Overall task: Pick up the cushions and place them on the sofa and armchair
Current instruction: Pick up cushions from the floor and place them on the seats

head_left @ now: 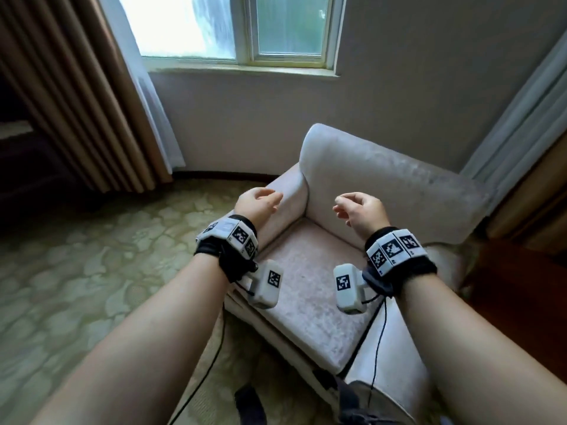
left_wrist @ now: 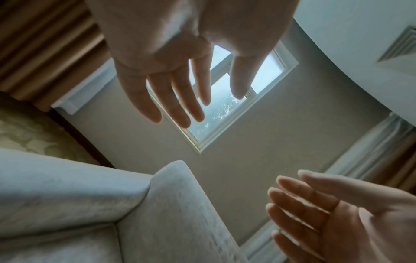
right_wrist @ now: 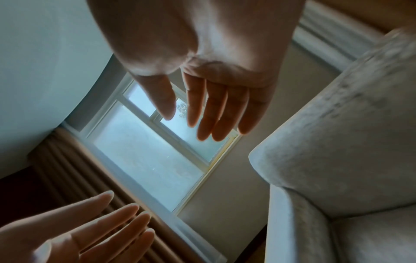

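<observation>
A pale velvet armchair (head_left: 383,191) stands in the room's corner, its seat (head_left: 310,289) bare. No cushion shows in any view. My left hand (head_left: 260,200) hovers over the chair's left arm (head_left: 288,191), fingers straight and holding nothing. My right hand (head_left: 352,207) floats above the seat in front of the backrest, fingers relaxed, palm toward the other hand. In the left wrist view my left hand (left_wrist: 180,92) spreads before the window with the right hand (left_wrist: 326,213) below it. In the right wrist view the right hand (right_wrist: 209,106) is open beside the armchair (right_wrist: 337,151).
A window (head_left: 260,29) sits in the wall behind the chair. Brown curtains (head_left: 76,96) hang at the left and more drapes (head_left: 534,142) at the right. Patterned green carpet (head_left: 76,271) spreads to the left. Dark wooden flooring (head_left: 521,289) shows at the right.
</observation>
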Available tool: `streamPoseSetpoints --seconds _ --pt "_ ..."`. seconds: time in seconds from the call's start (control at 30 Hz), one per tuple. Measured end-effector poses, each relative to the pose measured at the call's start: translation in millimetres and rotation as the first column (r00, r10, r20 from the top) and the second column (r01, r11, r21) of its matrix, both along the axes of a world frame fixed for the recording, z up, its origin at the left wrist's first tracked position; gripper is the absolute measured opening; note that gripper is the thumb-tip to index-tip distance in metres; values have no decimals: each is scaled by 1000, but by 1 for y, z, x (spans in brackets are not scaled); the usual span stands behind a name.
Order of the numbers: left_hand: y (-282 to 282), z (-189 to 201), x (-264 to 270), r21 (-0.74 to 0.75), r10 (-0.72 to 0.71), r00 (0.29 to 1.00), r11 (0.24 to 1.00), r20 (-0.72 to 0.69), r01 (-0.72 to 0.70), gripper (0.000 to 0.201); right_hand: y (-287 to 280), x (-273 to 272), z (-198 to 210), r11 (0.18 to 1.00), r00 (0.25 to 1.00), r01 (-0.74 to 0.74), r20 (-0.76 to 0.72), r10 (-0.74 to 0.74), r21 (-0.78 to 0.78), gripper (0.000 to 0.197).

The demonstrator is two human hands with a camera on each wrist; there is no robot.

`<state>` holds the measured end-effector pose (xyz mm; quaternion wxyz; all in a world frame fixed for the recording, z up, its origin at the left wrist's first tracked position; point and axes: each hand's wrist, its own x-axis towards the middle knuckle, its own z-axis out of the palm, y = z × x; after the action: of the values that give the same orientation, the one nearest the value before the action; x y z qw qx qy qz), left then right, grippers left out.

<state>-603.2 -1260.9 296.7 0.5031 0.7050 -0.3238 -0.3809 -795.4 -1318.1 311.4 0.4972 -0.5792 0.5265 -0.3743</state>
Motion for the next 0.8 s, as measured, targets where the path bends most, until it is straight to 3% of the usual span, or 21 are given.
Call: streamPoseSetpoints --seconds 0.2,0.3,0.43,0.57,0.63,0.8 --pt "10 -2 138 -50 193 980 979 -46 -196 30 -24 160 5 974 974 -226 -24 226 -22 14" --pt "26 -15 208 -30 333 939 941 -85 -337 13 -27 245 -3 923 922 -384 -52 384 -6 8" --pt "52 -30 302 -19 516 852 854 -87 -519 7 -32 367 -23 831 829 -556 -69 555 -5 10" --pt "86 -38 398 25 698 716 716 -33 -697 6 -25 497 -39 706 704 -708 -55 708 25 5" --pt "111 -40 440 40 772 636 636 -5 -771 16 -12 555 -42 619 617 -784 -47 786 49 5" --pt "194 -43 505 75 926 377 376 1 -924 19 49 674 -42 364 361 -930 -57 931 56 5"
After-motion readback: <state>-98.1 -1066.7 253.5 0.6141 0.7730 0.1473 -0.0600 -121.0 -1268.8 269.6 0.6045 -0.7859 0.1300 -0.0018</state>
